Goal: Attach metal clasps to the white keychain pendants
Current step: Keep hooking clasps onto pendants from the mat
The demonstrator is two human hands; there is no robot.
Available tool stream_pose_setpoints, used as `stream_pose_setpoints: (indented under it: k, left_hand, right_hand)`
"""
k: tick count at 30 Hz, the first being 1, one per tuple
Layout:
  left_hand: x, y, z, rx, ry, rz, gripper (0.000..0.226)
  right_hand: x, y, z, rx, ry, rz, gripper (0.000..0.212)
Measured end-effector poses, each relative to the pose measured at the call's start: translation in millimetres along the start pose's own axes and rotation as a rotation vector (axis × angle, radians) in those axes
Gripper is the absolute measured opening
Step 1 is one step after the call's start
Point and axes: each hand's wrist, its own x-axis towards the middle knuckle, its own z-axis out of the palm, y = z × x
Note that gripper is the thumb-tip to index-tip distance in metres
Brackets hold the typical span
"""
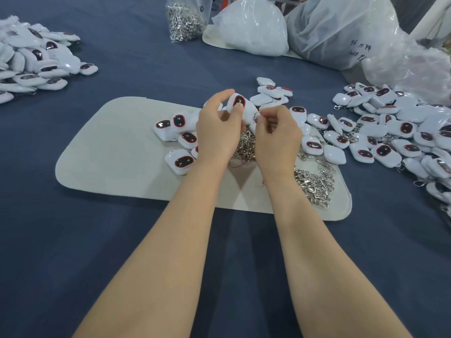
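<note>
My left hand (218, 125) grips a white pendant (238, 101) with a dark red-rimmed face, thumb pressed on its front, above the white mat (109, 152). Right beside it, my right hand (277, 132) has its fingers curled at the pendant's lower right edge, pinching something small there; what it pinches is hidden. A heap of loose metal clasps (310, 181) lies on the mat under and to the right of my hands. Several loose pendants (179, 123) lie on the mat left of my hands.
A big spread of white pendants (400, 132) covers the cloth at right, some with clasps. Another pile of pendants (31, 59) sits at far left. A clear bag of clasps (185, 20) and white plastic bags (253, 28) stand at the back.
</note>
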Motion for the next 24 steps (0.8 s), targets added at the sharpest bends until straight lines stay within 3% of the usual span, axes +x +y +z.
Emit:
stream_pose_setpoints:
  k: [7, 11, 15, 19, 24]
  left_hand:
    - [-1.7, -2.7, -0.2, 0.235, -0.048, 0.225, 0.029]
    - [-1.3, -2.3, 0.4, 0.237, -0.047, 0.257, 0.030]
    - [0.9, 0.0, 0.4, -0.045, 0.016, 0.003, 0.020]
    - [2.7, 2.9, -2.0, -0.355, 0.020, -0.274, 0.025]
    - [-0.5, 7.3, -3.2, -0.422, -0.049, -0.370, 0.016]
  right_hand:
    - [0.4, 5.4, 0.6, -0.090, -0.085, -0.006, 0.014]
    - [0.0, 3.9, 0.9, -0.065, -0.096, 0.004, 0.015]
    - [-0.3, -0.7, 1.3, 0.074, -0.068, 0.085, 0.014]
    - [-1.9, -4.9, 0.3, 0.149, -0.053, 0.076, 0.015]
    - [-2.1, -6.8, 0.2, 0.181, 0.003, 0.031, 0.016]
